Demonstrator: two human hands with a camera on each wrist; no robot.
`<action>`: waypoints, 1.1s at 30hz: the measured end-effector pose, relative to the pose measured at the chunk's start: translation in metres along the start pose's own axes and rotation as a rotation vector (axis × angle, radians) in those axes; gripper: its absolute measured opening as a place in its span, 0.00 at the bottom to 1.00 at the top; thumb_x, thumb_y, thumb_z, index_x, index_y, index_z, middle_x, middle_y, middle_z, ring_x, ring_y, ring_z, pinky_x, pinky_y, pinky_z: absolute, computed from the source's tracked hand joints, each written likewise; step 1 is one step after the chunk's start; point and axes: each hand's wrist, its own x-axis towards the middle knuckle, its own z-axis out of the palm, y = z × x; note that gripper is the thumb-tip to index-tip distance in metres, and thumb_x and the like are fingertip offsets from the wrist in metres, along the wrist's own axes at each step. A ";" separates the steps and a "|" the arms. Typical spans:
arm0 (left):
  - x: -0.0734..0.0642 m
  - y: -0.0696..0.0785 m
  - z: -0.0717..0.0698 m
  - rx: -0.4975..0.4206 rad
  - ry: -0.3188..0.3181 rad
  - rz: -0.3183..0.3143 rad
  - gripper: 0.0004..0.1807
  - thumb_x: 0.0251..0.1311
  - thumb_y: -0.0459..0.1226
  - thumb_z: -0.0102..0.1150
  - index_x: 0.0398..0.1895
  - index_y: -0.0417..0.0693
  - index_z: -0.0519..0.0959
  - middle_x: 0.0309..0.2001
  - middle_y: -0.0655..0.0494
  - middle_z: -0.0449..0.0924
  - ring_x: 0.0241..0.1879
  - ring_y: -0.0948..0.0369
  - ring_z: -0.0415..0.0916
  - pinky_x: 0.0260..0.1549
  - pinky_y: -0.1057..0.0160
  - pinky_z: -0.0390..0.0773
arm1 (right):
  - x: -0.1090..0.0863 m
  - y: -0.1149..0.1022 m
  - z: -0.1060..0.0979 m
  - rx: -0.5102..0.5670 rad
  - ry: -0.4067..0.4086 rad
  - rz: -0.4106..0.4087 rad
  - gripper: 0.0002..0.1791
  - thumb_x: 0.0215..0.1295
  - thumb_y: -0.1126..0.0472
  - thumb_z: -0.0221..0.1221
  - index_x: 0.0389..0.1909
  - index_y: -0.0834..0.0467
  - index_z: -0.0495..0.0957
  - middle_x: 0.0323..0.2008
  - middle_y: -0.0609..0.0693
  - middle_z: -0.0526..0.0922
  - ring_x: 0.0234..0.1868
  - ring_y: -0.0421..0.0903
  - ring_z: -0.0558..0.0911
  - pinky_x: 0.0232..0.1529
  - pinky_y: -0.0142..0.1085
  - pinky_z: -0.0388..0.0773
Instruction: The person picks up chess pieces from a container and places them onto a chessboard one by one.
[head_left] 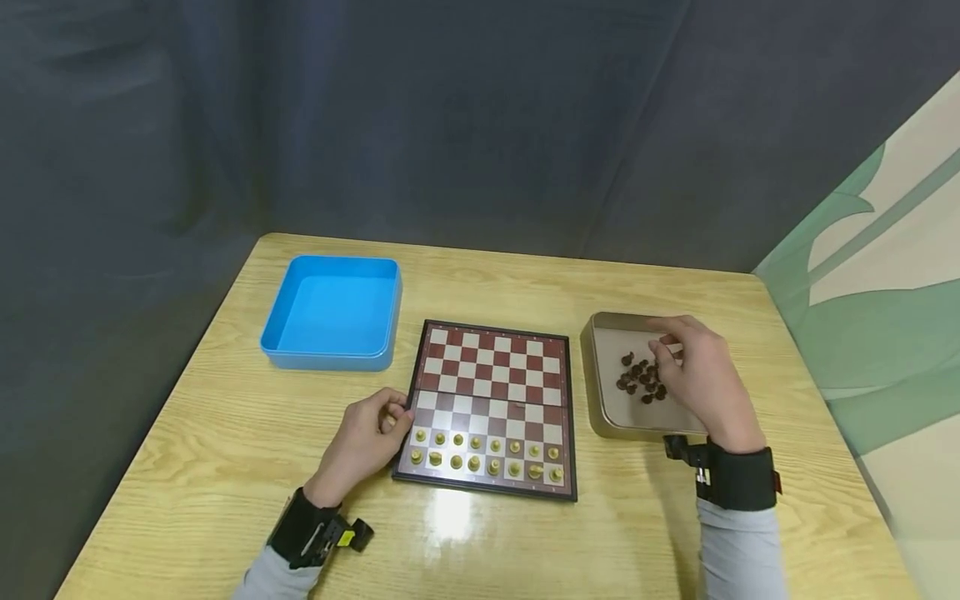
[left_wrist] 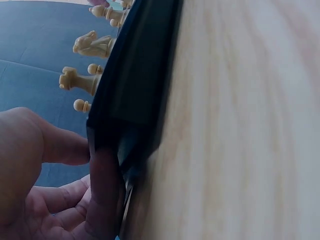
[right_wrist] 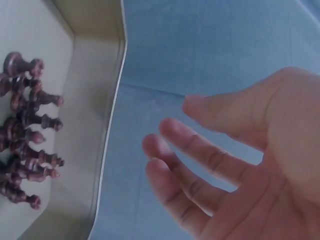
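Note:
A folding chessboard (head_left: 480,392) lies on the table, with two rows of pale yellow chess pieces (head_left: 475,462) standing along its near side. My left hand (head_left: 369,442) grips the board's left edge; in the left wrist view the thumb (left_wrist: 67,146) is at the upper rim and a finger (left_wrist: 105,192) lies against the side. Over the right part of a gold-coloured tin (head_left: 597,417) hovers my right hand (head_left: 701,379), fingers (right_wrist: 165,180) loosely bent and apart, nothing between them. Dark brown chess pieces (head_left: 633,385) lie in a loose heap inside that tin.
An open blue box (head_left: 330,308) stands at the back left of the wooden table (head_left: 480,550). Dark cloth (head_left: 465,125) hangs behind the table, and a green and cream patterned surface (head_left: 892,333) borders it at the right.

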 end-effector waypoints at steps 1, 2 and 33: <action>0.000 0.000 -0.001 -0.004 0.001 0.001 0.07 0.53 0.40 0.55 0.35 0.53 0.74 0.24 0.61 0.71 0.16 0.63 0.66 0.12 0.66 0.66 | 0.000 0.001 0.000 -0.004 -0.002 0.007 0.17 0.56 0.69 0.53 0.48 0.59 0.72 0.41 0.53 0.72 0.34 0.46 0.72 0.27 0.40 0.71; 0.000 0.000 -0.001 -0.002 0.001 0.000 0.07 0.53 0.40 0.55 0.35 0.53 0.74 0.23 0.61 0.71 0.16 0.63 0.67 0.13 0.66 0.66 | 0.000 0.003 0.000 -0.004 -0.007 0.013 0.17 0.56 0.69 0.53 0.48 0.60 0.73 0.40 0.54 0.73 0.33 0.45 0.72 0.26 0.40 0.71; 0.002 -0.001 0.000 0.011 0.019 0.024 0.06 0.53 0.40 0.55 0.34 0.52 0.74 0.23 0.62 0.71 0.16 0.65 0.66 0.12 0.67 0.66 | -0.001 0.021 0.025 -0.062 -0.314 0.168 0.10 0.52 0.73 0.52 0.36 0.67 0.77 0.35 0.61 0.76 0.35 0.56 0.76 0.24 0.41 0.74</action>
